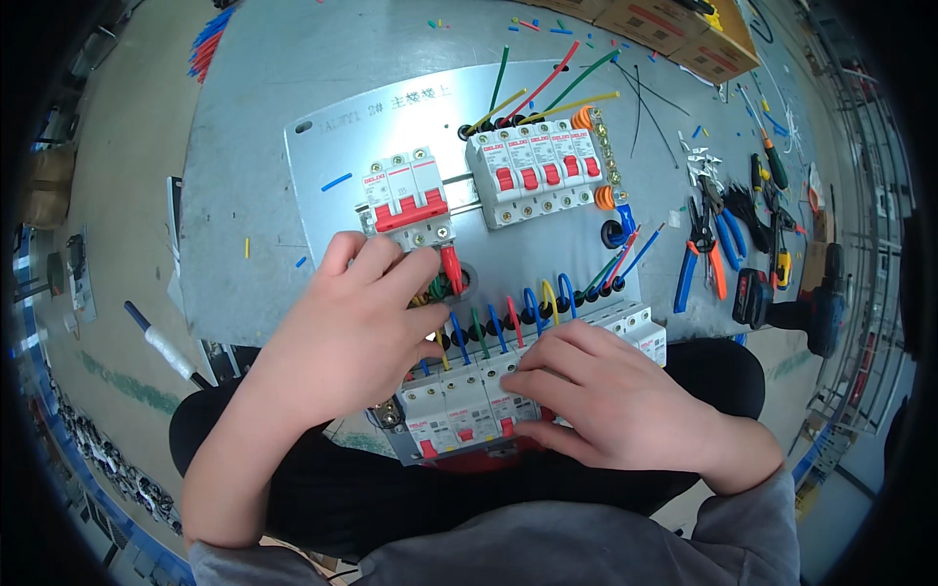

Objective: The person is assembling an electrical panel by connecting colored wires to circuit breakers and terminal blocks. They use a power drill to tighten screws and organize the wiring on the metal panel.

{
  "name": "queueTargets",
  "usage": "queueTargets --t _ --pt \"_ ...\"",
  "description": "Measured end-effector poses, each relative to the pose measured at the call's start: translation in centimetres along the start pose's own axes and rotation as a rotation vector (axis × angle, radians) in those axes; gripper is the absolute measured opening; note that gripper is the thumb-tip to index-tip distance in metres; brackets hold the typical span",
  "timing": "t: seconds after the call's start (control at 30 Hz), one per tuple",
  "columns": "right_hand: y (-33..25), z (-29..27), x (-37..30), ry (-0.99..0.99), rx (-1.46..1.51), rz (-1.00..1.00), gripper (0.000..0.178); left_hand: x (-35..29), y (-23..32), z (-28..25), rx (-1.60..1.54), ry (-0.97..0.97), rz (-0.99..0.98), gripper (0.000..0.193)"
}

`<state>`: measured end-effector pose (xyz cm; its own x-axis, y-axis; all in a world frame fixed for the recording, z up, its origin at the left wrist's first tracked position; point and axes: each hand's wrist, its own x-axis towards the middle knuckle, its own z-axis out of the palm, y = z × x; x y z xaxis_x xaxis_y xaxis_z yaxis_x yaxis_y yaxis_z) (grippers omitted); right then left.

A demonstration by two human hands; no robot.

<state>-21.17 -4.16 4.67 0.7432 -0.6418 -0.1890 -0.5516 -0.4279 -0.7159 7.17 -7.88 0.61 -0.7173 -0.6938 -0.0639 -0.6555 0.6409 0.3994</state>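
Observation:
A metal mounting plate (332,215) lies partly on the table and reaches over my lap. Along its near edge runs a row of white circuit breakers (459,398) with red switches. My left hand (362,317) is closed, thumb and fingertips pinching around a yellow wire (442,349) at the row's left part; the palm side is hidden. My right hand (616,396) grips the same row, thumb on the front and fingers over the top. Blue, green, red and yellow wires (511,314) loop from holes into the breakers. A red-sleeved cable (450,270) hangs below a larger breaker (405,195).
Another breaker row (537,171) with upright loose wires sits at the plate's far side. To the right lie pliers (728,230), cutters (696,244), screwdrivers (772,156) and a power drill (811,308). Cardboard boxes (674,39) stand at the back; wire scraps lie around.

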Motion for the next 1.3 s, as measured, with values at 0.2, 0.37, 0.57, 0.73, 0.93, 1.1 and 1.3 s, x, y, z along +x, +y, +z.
queueTargets --t 0.2,0.37,0.57,0.73,0.93,1.1,1.3 --pt "0.2 1.1 0.1 0.001 -0.087 0.006 0.026 0.4 -0.1 0.0 0.007 -0.014 0.035 0.021" --pt "0.1 1.2 0.2 -0.013 -0.096 0.027 0.024 0.2 0.0 0.4 0.089 0.003 0.056 0.022" --pt "0.1 1.1 0.2 0.007 -0.109 0.033 0.033 0.2 0.3 0.5 0.146 0.026 0.078 0.023" --pt "-0.4 0.4 -0.2 0.038 -0.034 -0.103 0.025 -0.4 -0.4 1.1 -0.034 0.221 0.067 0.029" --pt "-2.0 -0.4 -1.8 0.207 0.036 -0.489 0.033 -0.9 3.3 -1.0 -0.141 0.125 0.286 0.033" --pt "-2.5 0.8 -2.1 0.459 0.149 -0.550 0.029 -2.8 9.8 3.2 -0.334 0.041 0.669 0.010" --pt "-2.8 2.1 -3.0 0.595 0.095 -0.543 0.027 -3.3 11.7 5.8 -0.356 -0.071 0.771 0.008"
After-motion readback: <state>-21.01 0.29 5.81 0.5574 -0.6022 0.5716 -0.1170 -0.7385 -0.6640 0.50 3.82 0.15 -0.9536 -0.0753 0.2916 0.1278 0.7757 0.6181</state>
